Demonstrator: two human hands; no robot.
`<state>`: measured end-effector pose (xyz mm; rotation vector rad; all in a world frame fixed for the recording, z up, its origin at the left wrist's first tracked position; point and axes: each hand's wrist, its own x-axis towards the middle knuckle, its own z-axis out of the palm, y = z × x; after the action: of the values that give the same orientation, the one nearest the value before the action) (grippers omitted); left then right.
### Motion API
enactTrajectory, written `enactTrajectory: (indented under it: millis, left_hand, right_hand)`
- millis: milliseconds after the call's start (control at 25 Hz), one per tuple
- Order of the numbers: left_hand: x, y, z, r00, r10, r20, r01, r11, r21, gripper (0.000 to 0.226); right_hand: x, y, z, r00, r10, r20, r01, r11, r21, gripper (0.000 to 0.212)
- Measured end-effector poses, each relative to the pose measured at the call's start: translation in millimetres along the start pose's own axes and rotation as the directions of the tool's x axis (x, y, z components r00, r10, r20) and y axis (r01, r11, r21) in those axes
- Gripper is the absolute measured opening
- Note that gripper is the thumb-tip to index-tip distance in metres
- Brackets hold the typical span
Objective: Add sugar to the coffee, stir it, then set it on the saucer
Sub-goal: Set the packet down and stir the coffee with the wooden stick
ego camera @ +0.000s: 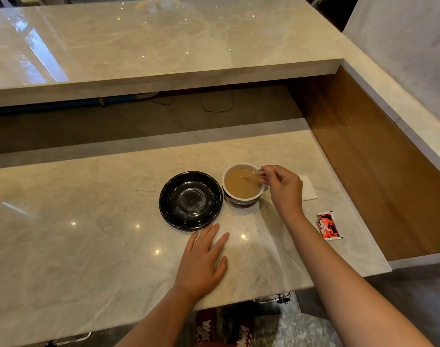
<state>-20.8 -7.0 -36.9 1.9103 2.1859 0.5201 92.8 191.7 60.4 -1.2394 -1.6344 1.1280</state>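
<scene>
The right hand [284, 186] pinches a stick [255, 175] in the cup [242, 184], so stirring seems underway. The left hand [205, 256] lies spread flat near the cup; the saucer [190, 200] beside the cup waits.

- You see a glossy black saucer [190, 201].
- Your white cup [242, 184] holds light brown coffee [241, 185].
- The counter [88, 221] is beige, veined marble.
- A red, white and black sugar packet [328, 226] lies there.
- A white napkin [309, 188].

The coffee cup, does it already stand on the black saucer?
No, the coffee cup stands on the counter beside the empty black saucer, at its right.
</scene>
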Motion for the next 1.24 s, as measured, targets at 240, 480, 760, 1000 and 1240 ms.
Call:
enactTrajectory:
  millis: [240, 480, 760, 1000, 1240]
  left_hand:
    - [-0.4, -1.8, 1.5, 1.0, -0.001, 0.008, 0.001, 1.0, 0.0, 0.051]
    - [0.7, -2.7, 1.8, 1.0, 0.006, 0.008, -0.006, 1.0, 0.001, 0.051]
    - [0.5, -2.1, 1.5, 1.0, 0.004, 0.008, -0.004, 1.0, 0.001, 0.051]
    - [0.2, -2.1, 1.3, 1.0, 0.0, 0.008, 0.0, 1.0, 0.005, 0.051]
    - [-0.1, -2.1, 2.2, 1.0, -0.003, 0.008, 0.003, 1.0, -0.003, 0.052]
  right_hand:
    - [3.5, 1.7, -23.7, 0.988, -0.124, 0.096, 0.143, 0.965, -0.22, 0.02]
    - [1.0, -5.0, -28.9, 0.978, -0.091, 0.189, 0.139, 0.956, -0.257, 0.02]
    - [-7.9, -4.8, -1.4, 0.984, 0.17, 0.058, -0.177, 0.971, 0.159, 0.019]
    - [-5.9, 1.1, 6.7, 0.987, 0.141, -0.08, -0.131, 0.984, 0.119, 0.019]
    - [-9.1, 4.6, -15.9, 0.996, -0.085, -0.035, 0.079, 0.986, -0.144, 0.021]
